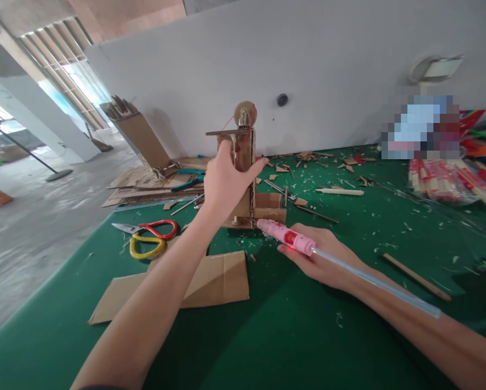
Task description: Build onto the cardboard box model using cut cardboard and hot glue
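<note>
An upright cardboard model (243, 208) with a round disc (245, 114) on top and red thread stands on the green table. My left hand (229, 181) grips its upper part, thumb toward the right edge; some of the fingers are hidden behind my hand. My right hand (324, 252) is closed around a pink hot glue gun (289, 238), its red light lit. A long clear glue stick (376, 281) sticks out of the gun's back end over my wrist. The nozzle meets or nearly meets the model's lower right base, beside a small cardboard box part (269, 211).
Red-and-yellow scissors (153, 235) and a cut cardboard piece (218, 279) lie left and in front. Teal-handled pliers (189, 179) rest by stacked cardboard (145, 187) and a tall cardboard holder (139, 135). Scraps, a wooden stick (415, 276) and bagged red-and-white items (441, 181) are on the right.
</note>
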`<state>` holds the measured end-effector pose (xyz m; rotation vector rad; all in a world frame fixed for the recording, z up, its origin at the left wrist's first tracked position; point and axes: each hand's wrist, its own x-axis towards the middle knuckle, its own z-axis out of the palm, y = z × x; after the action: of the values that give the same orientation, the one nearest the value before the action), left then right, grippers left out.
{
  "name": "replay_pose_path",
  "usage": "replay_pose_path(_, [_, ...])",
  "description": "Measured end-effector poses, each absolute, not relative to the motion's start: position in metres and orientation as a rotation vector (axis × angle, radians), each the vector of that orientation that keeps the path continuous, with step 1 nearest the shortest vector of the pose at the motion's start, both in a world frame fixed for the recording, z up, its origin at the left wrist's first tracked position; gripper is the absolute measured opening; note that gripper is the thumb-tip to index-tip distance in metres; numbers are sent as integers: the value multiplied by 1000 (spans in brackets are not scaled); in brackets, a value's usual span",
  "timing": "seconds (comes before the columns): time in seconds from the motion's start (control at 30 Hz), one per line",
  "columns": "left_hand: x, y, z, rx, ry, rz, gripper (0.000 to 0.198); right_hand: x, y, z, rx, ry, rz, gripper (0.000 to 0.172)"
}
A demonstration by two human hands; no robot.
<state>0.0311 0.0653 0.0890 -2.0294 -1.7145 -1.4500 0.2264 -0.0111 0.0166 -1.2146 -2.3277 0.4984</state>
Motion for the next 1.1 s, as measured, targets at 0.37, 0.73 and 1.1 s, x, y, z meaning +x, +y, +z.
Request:
replay_pose_path(0.37, [31, 66, 89, -2046, -1699, -1470, 42, 227, -13, 18, -1239, -2324, 464, 27])
replay_pose_path(0.73, [31, 65, 88, -2059, -1683, -1454, 39, 225, -14, 17, -1245, -2360, 429, 28])
replay_pose_path(1.1, [32, 66, 87, -2066, -1712, -1448, 39, 224, -14, 17, -1212, -2402, 394, 27])
